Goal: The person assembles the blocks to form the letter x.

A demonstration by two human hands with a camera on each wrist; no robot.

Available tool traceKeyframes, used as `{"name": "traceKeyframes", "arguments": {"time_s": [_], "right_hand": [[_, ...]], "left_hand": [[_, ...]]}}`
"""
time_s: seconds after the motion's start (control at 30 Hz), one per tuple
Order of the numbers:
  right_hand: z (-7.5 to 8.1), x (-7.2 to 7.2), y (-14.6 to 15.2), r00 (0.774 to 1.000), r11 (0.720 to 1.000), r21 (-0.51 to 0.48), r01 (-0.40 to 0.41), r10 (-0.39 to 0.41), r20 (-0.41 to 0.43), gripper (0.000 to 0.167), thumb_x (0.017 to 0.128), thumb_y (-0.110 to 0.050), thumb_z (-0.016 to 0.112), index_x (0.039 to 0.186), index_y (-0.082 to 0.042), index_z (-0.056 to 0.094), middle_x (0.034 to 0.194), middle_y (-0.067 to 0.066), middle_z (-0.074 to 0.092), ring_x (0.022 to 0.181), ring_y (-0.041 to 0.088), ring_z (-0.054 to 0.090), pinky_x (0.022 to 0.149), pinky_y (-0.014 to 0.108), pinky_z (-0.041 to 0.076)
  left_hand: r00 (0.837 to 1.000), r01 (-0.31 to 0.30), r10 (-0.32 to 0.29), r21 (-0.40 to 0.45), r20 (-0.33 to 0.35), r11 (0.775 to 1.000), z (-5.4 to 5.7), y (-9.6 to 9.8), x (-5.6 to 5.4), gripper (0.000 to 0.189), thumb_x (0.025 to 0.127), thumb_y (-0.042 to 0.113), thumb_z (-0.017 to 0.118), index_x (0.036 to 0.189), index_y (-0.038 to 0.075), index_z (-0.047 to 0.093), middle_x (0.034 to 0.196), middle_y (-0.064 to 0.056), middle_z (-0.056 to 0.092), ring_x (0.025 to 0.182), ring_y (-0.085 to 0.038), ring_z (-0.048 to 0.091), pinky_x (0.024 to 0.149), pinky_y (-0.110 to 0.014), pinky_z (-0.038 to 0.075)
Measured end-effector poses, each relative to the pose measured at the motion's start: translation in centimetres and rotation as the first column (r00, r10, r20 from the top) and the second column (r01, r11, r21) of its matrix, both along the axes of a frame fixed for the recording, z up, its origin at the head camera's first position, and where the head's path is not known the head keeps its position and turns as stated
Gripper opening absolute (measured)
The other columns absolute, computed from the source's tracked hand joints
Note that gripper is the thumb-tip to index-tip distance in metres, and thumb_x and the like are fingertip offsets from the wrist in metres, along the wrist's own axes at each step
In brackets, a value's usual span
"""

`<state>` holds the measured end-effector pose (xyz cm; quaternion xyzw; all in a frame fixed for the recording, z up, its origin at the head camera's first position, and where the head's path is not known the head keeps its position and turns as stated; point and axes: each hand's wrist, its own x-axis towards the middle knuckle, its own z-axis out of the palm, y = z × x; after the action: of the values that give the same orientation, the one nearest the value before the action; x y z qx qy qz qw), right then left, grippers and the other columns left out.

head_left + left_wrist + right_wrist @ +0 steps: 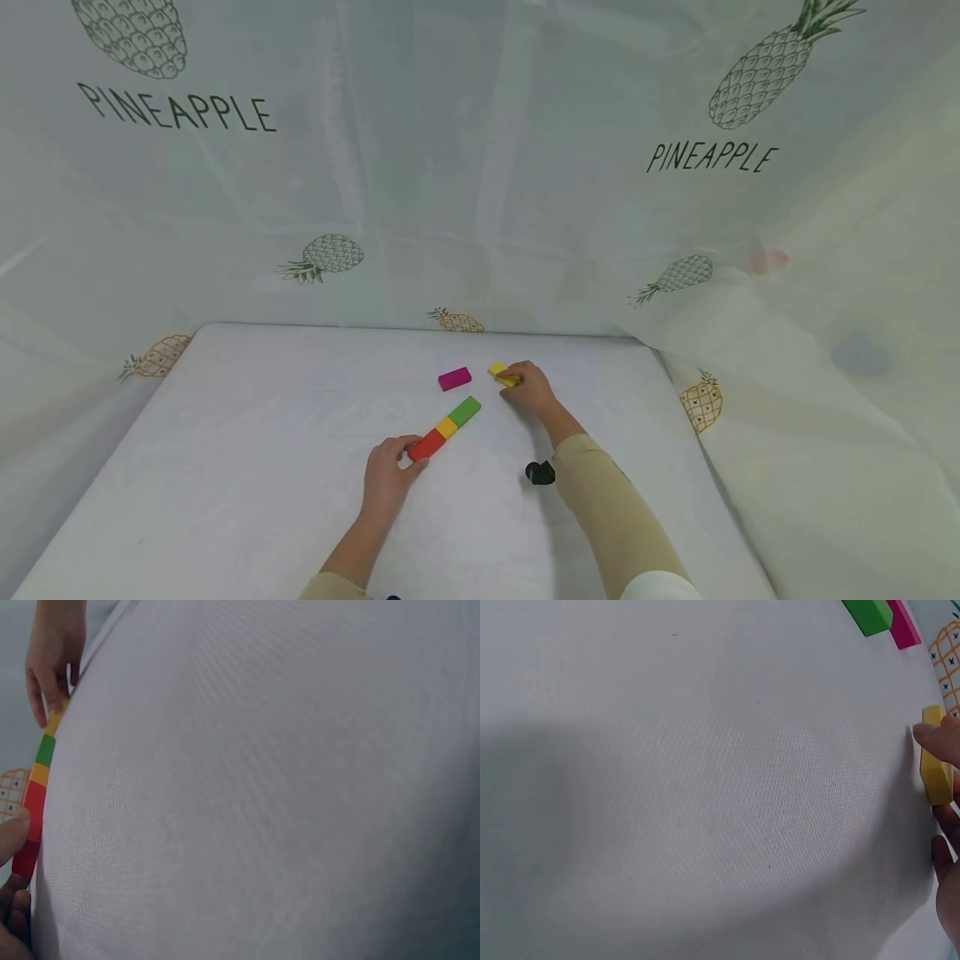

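A row of blocks lies slantwise on the white table: a red block [427, 445], a small yellow-orange block [447, 427] and a green block [465, 410], end to end. My left hand [388, 475] holds the red block at the row's near end between thumb and fingers. To the right, beyond the green block, my right hand [529, 390] pinches a yellow block [936, 761]. A magenta block [454, 379] lies apart, behind the green one and left of the yellow block. In the left wrist view, only part of the left hand shows at the edge.
The table [247, 467] has a white cover. Behind it hangs a pale curtain [450, 167] printed with pineapples. A small black object [540, 473] shows beside the right forearm, and the curtain also drapes along the right table edge.
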<state>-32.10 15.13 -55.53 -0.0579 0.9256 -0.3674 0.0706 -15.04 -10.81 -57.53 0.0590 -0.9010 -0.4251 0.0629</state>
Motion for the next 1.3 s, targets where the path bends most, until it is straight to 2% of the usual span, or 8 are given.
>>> {"name": "traceKeyframes", "arguments": {"time_s": [0.57, 0.97, 1.13, 1.3], "right_hand": [[-0.43, 0.13, 0.16, 0.997, 1.000, -0.015, 0.005, -0.007, -0.077, 0.024, 0.083, -0.001, 0.074, 0.105, -0.010, 0.076, 0.120, 0.011, 0.059, 0.115, 0.029, 0.054, 0.097, 0.043, 0.045], [-0.22, 0.43, 0.08, 0.997, 0.999, -0.034, 0.037, -0.039, -0.061, 0.023, 0.084, -0.001, 0.074, 0.104, -0.010, 0.077, 0.119, 0.011, 0.059, 0.113, 0.029, 0.054, 0.097, 0.043, 0.044], [-0.11, 0.56, -0.04, 0.998, 0.998, -0.039, 0.058, -0.059, -0.026, 0.022, 0.085, -0.003, 0.074, 0.104, -0.013, 0.077, 0.118, 0.009, 0.059, 0.112, 0.027, 0.054, 0.097, 0.041, 0.045], [-0.04, 0.70, -0.13, 0.998, 0.998, -0.035, 0.052, -0.054, -0.031, 0.023, 0.085, -0.004, 0.074, 0.105, -0.014, 0.077, 0.118, 0.009, 0.059, 0.110, 0.026, 0.055, 0.094, 0.041, 0.046]], "left_hand": [[1.000, -0.007, 0.007, -0.003, 0.006, 1.000, -0.08, 0.28, 0.13, 0.043, 0.080, 0.012, 0.081, 0.120, 0.012, 0.066, 0.107, -0.004, 0.063, 0.095, -0.021, 0.054, 0.078, -0.036, 0.052], [1.000, -0.018, 0.018, -0.008, -0.007, 1.000, -0.11, 0.50, 0.14, 0.042, 0.079, 0.011, 0.082, 0.118, 0.013, 0.067, 0.105, -0.002, 0.063, 0.094, -0.020, 0.054, 0.078, -0.037, 0.052], [1.000, -0.012, 0.012, -0.001, 0.007, 1.000, 0.04, 0.41, 0.15, 0.041, 0.080, 0.012, 0.081, 0.118, 0.013, 0.067, 0.106, -0.003, 0.063, 0.094, -0.020, 0.053, 0.079, -0.037, 0.051], [1.000, -0.002, 0.002, 0.001, 0.019, 1.000, 0.22, 0.20, 0.14, 0.041, 0.080, 0.012, 0.081, 0.119, 0.012, 0.067, 0.106, -0.003, 0.063, 0.095, -0.021, 0.053, 0.080, -0.037, 0.050]]}}
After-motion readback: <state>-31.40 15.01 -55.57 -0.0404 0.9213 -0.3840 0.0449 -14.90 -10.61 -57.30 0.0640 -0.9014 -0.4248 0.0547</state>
